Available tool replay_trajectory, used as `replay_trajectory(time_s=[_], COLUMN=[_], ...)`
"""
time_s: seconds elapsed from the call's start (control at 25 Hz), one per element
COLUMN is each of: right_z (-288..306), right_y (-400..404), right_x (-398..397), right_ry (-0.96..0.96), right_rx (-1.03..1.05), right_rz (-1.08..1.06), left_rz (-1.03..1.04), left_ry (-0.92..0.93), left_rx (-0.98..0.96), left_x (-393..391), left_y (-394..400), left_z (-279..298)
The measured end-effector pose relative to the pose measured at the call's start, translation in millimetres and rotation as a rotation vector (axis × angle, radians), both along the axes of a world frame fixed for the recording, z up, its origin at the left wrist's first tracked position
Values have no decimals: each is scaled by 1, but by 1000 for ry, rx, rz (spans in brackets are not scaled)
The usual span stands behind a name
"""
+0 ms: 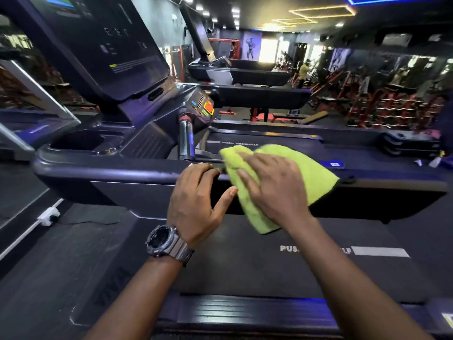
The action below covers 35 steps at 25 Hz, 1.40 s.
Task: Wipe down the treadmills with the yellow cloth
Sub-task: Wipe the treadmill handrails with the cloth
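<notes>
A yellow-green cloth (pixel 316 175) lies draped over the side handrail (pixel 127 173) of the nearest black treadmill. My right hand (pixel 274 185) lies flat on the cloth with fingers spread, pressing it onto the rail. My left hand (pixel 196 204), with a dark watch on its wrist, rests on the rail just left of the cloth, fingers curled over the top edge and thumb reaching toward the cloth. The treadmill's belt (pixel 245 271) runs below my arms, and its console (pixel 105 45) rises at upper left.
A cup holder tray (pixel 83 143) and a chrome grip post (pixel 185 141) sit left of the hands. More treadmills (pixel 245 72) line up behind. Red weight racks (pixel 392 106) and benches fill the right side. A person stands far back (pixel 304 72).
</notes>
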State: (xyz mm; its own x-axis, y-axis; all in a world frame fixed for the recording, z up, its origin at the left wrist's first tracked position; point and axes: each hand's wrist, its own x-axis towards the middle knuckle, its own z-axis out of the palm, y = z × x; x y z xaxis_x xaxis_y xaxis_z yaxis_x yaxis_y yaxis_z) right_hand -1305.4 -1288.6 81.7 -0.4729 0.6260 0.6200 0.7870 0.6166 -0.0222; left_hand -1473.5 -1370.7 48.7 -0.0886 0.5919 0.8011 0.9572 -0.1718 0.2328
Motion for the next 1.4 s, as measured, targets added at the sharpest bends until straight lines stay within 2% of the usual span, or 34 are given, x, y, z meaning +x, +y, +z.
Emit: replay_trajectory(time_s=[0.08,0.16,0.28,0.36,0.48,0.56,0.68,0.72,0.76,0.8,0.88,0.96,1.0,1.08,1.16,1.2,1.28,1.36,1.4], right_z=[1,0,-7,-1,-2,-5,-13,-13,-12,-13,-12,-13,-13,-20,-20,-19,-14,-15,-16], right_y=[13,12,-8,7,29,26,7,11,23,35,49,49,42,28,38,49,65,64,56], right_x=[34,21,-10,32,96,78,53,73,102,134,174,153,131,112,156,185,227,207,179], right_ry=[126,156,15,-9,206,263,67,22,32,83,301,406,378,200,85,108,299,426,415], right_rx=[-3,-23,31,4,-1,-48,10,7,20,36,14,-32,-24,28,24,30,0,-62,-61], right_rz=[-208,-320,-93,14,-324,-427,-178,-89,-89,-166,-427,-546,-503,-275,-141,-194,-437,-583,-560], left_rz=[6,12,-35,-41,-30,-20,-38,-32,-29,-27,-19,-37,-63,-124,-170,-173,-152,-130,-127], left_ry=[23,24,41,51,75,94,110,110,109,108,115,135,153,195,224,236,252,250,248], left_rx=[-19,-27,-45,-61,-85,-104,-91,-84,-77,-72,-73,-89,-97,-106,-117,-128,-158,-175,-175], left_x=[3,8,20,28,44,54,64,64,65,67,71,82,89,108,129,137,147,151,151], left_y=[1,4,9,11,15,20,26,27,28,29,31,36,39,45,51,52,54,55,55], left_z=[-1,-1,-1,0,2,2,-1,-2,-2,-1,0,3,4,8,12,13,12,9,8])
